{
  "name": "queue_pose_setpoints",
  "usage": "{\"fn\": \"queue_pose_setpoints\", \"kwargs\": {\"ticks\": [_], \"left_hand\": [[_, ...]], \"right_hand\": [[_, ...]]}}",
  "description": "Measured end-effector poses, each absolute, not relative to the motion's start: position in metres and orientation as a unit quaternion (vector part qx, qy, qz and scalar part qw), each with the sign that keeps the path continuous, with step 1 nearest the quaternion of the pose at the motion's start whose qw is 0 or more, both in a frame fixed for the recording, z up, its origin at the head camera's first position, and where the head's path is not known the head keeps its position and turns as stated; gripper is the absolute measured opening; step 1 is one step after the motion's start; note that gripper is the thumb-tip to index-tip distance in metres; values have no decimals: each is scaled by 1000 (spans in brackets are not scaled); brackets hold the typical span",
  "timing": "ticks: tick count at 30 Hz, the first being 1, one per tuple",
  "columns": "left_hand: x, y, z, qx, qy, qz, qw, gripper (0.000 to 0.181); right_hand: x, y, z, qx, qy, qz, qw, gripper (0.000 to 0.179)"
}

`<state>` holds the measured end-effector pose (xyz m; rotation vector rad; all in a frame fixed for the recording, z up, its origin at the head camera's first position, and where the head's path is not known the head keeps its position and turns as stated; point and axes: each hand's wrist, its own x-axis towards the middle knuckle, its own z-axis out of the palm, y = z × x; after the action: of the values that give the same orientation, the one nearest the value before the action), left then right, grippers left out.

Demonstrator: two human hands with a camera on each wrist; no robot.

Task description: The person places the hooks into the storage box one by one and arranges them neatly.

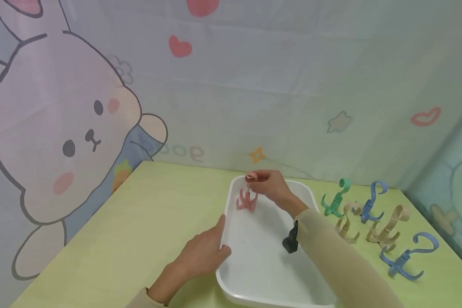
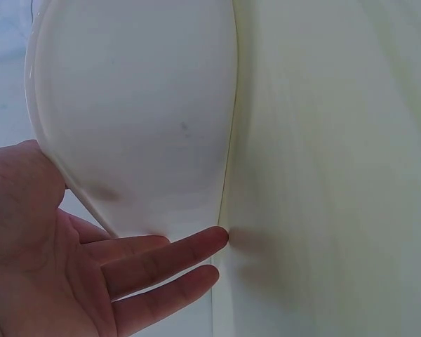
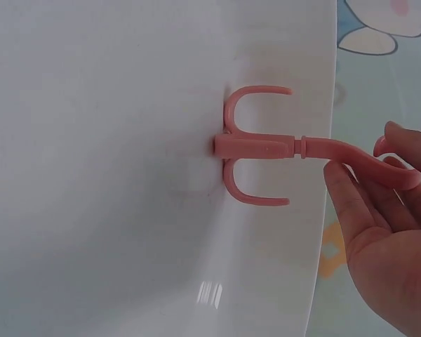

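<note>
A pale fabric backdrop (image 1: 254,85), printed with a large white cartoon rabbit (image 1: 42,141) at the left of the head frame, fills the upper half. Below it spreads a pale yellow-green counter (image 1: 169,205), and on that, lower centre, stands a white, round-cornered rectangular tray (image 1: 258,261). A beige sleeve (image 1: 331,252) crosses the tray from the lower right. The left hand (image 1: 202,252) is at the tray's left side, its grip clamped on the edge, thumb over the rim and fingers along the outer wall. The right hand (image 1: 271,188), at the tray's far end, has its grip clamped on the curled top of a pink four-pronged hook (image 1: 247,199). That hook is upright in the tray's upper left corner, prongs down; whether they touch the tray floor I cannot tell. At the right of the frame, on the counter beside the tray, are five similar hooks: a blue one (image 1: 398,262) nearest, a beige one (image 1: 385,234), another blue (image 1: 367,210), a green one (image 1: 334,205) and a smaller-looking beige one (image 1: 345,229). A small black block (image 1: 290,244) sits at the right wrist
</note>
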<state>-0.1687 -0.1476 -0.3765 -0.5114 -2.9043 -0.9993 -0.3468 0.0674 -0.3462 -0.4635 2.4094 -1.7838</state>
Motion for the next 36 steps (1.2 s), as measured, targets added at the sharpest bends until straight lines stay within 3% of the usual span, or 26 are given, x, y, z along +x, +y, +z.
{"fn": "queue_pose_setpoints", "kwargs": {"ticks": [10,16,36], "left_hand": [[-167,-146,-378,-175,-930,-321,23,80],[-167,-146,-378,-162,-938,-306,20,80],[-166,-150,-376,-146,-942,-300,25,76]], "right_hand": [[-341,77,-344,-153,836,-523,68,54],[-332,92,-324,-178,851,-492,41,62],[-261,141,-280,-215,870,-437,-73,46]]}}
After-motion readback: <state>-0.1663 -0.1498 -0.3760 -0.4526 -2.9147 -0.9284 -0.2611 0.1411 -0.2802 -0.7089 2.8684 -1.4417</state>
